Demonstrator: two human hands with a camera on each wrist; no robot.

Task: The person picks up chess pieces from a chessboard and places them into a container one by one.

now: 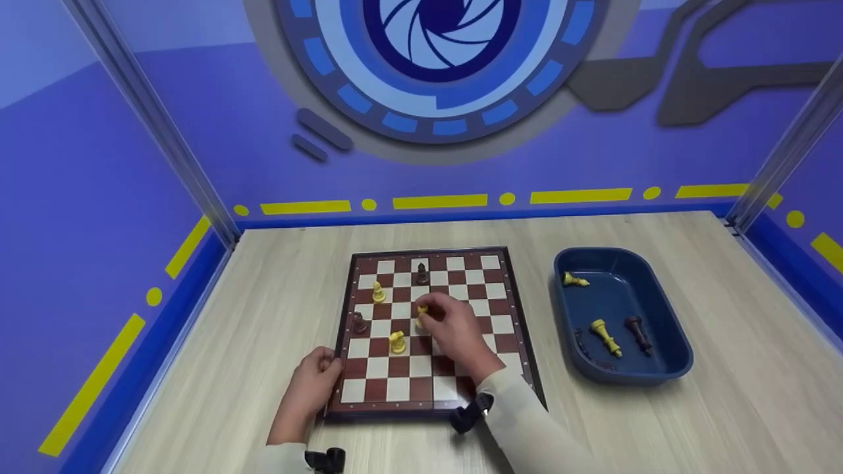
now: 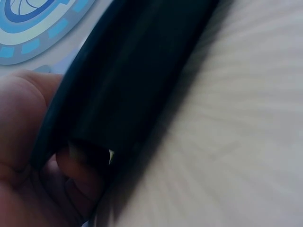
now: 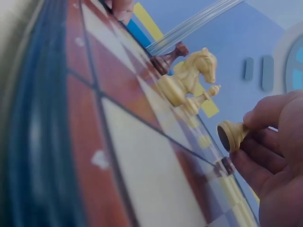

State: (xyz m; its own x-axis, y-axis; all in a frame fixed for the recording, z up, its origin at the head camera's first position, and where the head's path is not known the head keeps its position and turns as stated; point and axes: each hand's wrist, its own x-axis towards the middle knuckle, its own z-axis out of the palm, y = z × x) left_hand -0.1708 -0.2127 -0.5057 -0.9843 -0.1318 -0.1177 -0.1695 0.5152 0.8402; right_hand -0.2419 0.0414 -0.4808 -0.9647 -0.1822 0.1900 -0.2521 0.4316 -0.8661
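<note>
In the head view, my right hand (image 1: 456, 327) pinches a cream-yellow chess piece (image 1: 421, 317) over the middle of the chessboard (image 1: 418, 387). The right wrist view shows the dark underside of this chess piece (image 3: 230, 136), its base apart from the squares and its upper part hidden by fingers. My left hand (image 1: 311, 382) grips the board's left edge near the front corner, thumb on one side and fingers curled round the other in the left wrist view. A yellow knight (image 1: 397, 342) stands closest to the held piece, with a dark piece (image 1: 359, 322) to its left.
Farther back on the board stand another yellow piece (image 1: 378, 292) and a dark piece (image 1: 422, 274). Right of the board sits a blue tray (image 1: 681, 349) holding several pieces, among them a yellow one (image 1: 606, 338) and a dark one (image 1: 638, 334). Blue-purple panels enclose the table.
</note>
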